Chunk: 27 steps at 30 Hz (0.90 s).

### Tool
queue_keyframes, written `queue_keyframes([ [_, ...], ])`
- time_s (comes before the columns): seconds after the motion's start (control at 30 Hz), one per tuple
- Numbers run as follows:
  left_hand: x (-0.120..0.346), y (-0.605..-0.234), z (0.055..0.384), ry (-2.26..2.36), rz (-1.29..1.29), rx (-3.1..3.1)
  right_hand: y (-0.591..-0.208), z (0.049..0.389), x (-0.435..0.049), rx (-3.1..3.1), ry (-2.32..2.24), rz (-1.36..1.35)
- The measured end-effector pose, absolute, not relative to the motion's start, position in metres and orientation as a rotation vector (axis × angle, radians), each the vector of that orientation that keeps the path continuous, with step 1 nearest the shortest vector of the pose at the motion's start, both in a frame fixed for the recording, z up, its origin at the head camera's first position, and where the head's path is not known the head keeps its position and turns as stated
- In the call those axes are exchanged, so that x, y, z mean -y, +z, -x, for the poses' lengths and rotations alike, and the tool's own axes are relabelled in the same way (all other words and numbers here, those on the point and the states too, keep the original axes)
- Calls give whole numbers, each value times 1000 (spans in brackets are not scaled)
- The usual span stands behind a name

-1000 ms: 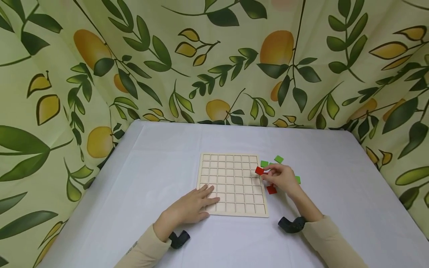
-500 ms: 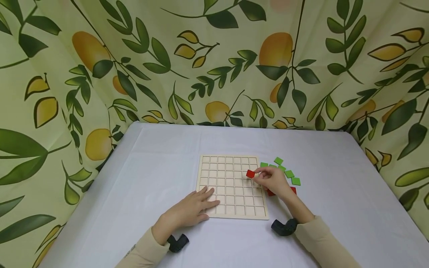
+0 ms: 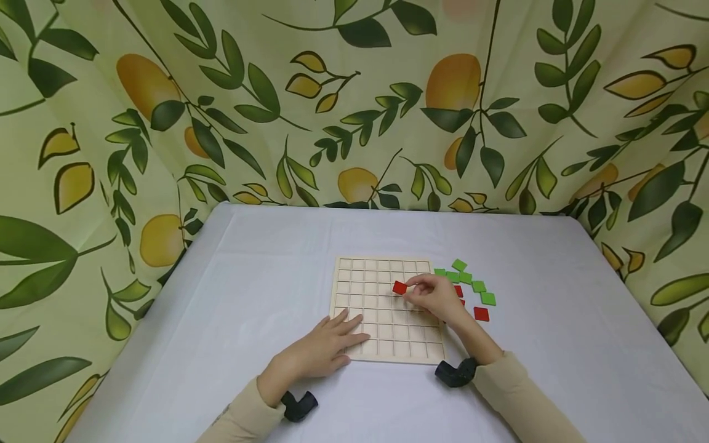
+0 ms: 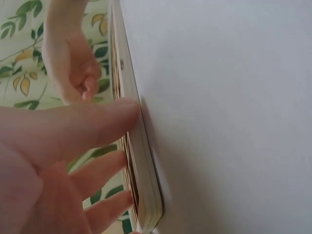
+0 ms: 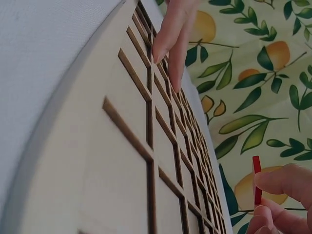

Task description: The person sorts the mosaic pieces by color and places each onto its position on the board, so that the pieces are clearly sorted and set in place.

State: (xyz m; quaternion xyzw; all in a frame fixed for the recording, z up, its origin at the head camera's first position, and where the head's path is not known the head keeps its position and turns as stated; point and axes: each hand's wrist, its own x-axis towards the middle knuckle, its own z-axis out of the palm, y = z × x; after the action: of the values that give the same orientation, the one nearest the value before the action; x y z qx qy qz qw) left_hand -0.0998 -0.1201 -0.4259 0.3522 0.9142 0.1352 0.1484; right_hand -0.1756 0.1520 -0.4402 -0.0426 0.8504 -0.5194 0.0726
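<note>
A pale wooden grid board (image 3: 382, 352) lies flat before the person. The right hand (image 3: 434, 296) pinches a red square tile (image 3: 399, 288) between thumb and fingertips, above the board's upper middle cells. In the right wrist view that red tile (image 5: 257, 180) is seen edge-on, apart from the board. The left hand (image 3: 318, 347) lies at the board's lower left corner, its fingers spread over the cells. In the left wrist view the left thumb (image 4: 112, 122) touches the board's side edge (image 4: 142, 170).
Right of the board lie several green tiles (image 3: 479, 286) and a few red tiles (image 3: 481, 314), some partly behind the right hand. A white cloth (image 3: 266, 258) covers the table. Patterned fabric (image 3: 354, 123) hangs behind. Each wrist bears a black device (image 3: 455, 373).
The right hand has carried the red tile leftward from the board's right edge to over its cells, uncovering more loose tiles. The left hand keeps its place on the board.
</note>
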Motion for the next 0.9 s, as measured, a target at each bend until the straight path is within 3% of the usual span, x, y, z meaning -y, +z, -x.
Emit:
queue_keyframes([
  [0.9, 106, -422, 93, 227, -1034, -2703, -449, 191, -128, -2535, -1516, 335],
])
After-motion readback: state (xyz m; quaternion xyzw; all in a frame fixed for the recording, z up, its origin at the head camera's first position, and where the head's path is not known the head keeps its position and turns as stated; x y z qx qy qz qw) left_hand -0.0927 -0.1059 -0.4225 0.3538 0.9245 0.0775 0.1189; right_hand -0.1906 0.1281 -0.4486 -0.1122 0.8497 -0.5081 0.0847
